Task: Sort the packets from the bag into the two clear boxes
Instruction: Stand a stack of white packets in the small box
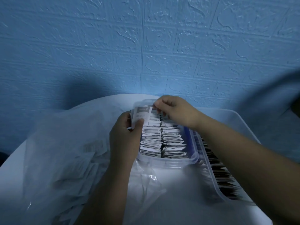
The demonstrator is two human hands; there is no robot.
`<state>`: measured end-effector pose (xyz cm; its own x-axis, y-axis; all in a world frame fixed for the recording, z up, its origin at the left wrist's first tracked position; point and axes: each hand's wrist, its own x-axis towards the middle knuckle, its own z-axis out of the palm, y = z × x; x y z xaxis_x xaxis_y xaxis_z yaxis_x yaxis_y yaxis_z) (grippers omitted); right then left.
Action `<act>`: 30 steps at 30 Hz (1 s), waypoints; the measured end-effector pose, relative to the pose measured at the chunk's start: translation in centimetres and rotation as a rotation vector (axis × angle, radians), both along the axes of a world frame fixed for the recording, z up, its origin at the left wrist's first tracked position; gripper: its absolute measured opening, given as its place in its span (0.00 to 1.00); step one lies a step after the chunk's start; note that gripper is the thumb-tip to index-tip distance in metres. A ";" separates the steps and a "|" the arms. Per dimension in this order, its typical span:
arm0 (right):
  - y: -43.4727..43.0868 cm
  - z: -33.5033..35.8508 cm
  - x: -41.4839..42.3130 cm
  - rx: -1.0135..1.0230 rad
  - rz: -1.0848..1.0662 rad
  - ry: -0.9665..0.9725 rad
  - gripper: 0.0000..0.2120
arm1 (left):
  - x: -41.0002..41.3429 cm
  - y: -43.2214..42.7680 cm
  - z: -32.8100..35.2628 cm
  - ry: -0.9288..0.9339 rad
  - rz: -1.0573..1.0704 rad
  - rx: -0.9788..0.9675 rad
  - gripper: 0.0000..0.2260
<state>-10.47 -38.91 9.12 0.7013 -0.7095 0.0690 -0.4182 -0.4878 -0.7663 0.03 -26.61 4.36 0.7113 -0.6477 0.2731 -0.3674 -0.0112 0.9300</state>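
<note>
A clear box (168,161) in the middle holds two rows of upright white packets (162,140). My left hand (125,137) grips a small stack of white packets (141,116) over the box's far left corner. My right hand (175,111) pinches the top edge of that stack's front packet with curled fingers. A second clear box (217,190) on the right holds a row of dark packets (222,176). The translucent plastic bag (65,151) lies on the left with more white packets showing dimly through it.
Everything stands on a round white table (9,172) against a blue textured wall (146,46). A clear lid or tray (240,120) lies behind the right box. Loose bag plastic (146,181) spreads in front of the middle box.
</note>
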 end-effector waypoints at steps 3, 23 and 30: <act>0.9 1.6 -0.2 0.139 0.110 -0.113 0.07 | -0.1 0.0 0.1 -0.036 -0.023 0.016 0.05; -2.4 1.1 -4.6 -0.421 0.077 0.335 0.06 | -0.1 0.0 0.0 0.001 -0.010 -0.003 0.05; -2.5 0.0 -3.6 -0.454 0.165 0.435 0.07 | -0.1 0.0 0.0 -0.011 -0.001 -0.002 0.04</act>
<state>-14.04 -41.38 9.10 0.8303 -0.5569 0.0219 -0.5355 -0.8080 -0.2460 -0.09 -26.60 4.35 0.7075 -0.6479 0.2824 -0.3778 -0.0089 0.9259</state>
